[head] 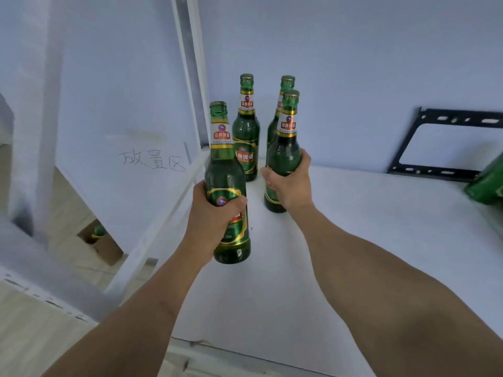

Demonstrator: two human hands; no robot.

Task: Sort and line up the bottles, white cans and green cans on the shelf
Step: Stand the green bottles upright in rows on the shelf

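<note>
Several green glass beer bottles stand upright at the left end of the white shelf point(353, 227). My left hand point(209, 221) is wrapped around the lower body of the nearest bottle point(224, 170). My right hand point(291, 183) grips a second bottle point(284, 148) from its right side; its base rests on the shelf. Behind them stand two more bottles, one at the back left point(246, 131) and one at the back right point(281, 104), partly hidden by the bottle in my right hand. No cans are recognisable.
A green pack point(487, 183) pokes in at the right edge of the shelf. A black metal bracket point(446, 148) leans on the back wall. A white upright post point(190, 69) and a sheet with handwritten characters point(152, 159) are at the left. A cardboard box point(103, 243) sits on the floor below.
</note>
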